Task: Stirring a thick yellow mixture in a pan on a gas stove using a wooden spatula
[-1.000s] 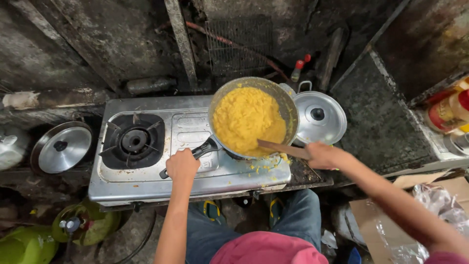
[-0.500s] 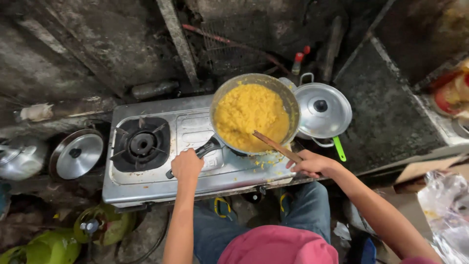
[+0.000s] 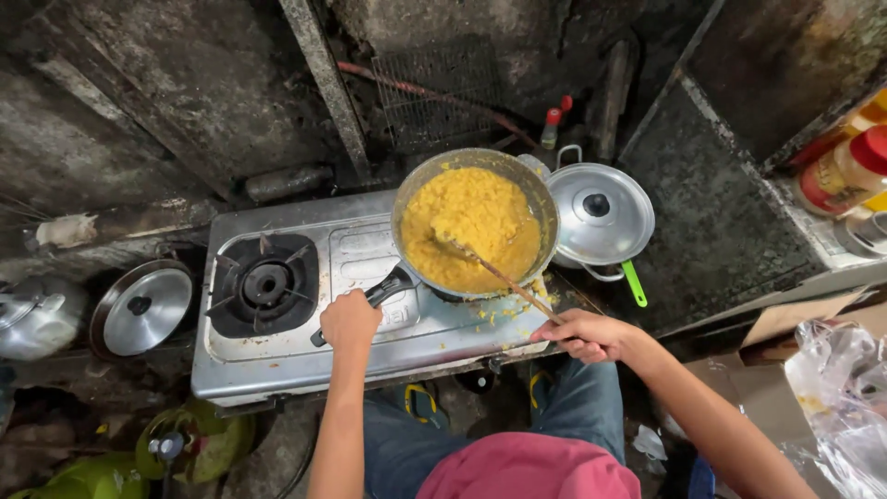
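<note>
Pan [image 3: 476, 222] sits on the right burner of a two-burner steel stove [image 3: 305, 360], filled almost to the rim with a thick, lumpy yellow mash [image 3: 480, 231] that looks coarse and moist, heaped a little higher toward the back. Its dark handle [image 3: 383, 288] sticks out toward the person, and the left hand [image 3: 349, 322] is closed around the near end of it. The right hand [image 3: 584, 334] is wrapped around the end of a long wooden spoon [image 3: 499, 275], whose tip is buried in the mash near the middle of the pan. Yellow crumbs [image 3: 504, 312] already lie on the stove top just in front of the pan, so with the pan this full, a hard stroke would likely push more over the rim. The pan also reaches past the burner toward the stove's right edge; if the left hand slackened during a strong stir, it could tilt or slide. The left burner [image 3: 266, 282] is bare. Just right of the pan stands a lidded steel pot [image 3: 601, 214], close enough that the rims look to touch, with a green handle [image 3: 634, 283] beside it. Left of the stove, another lid [image 3: 140, 307] and a kettle [image 3: 32, 314] rest lower down, and a green gas cylinder [image 3: 189, 444] stands below.
</note>
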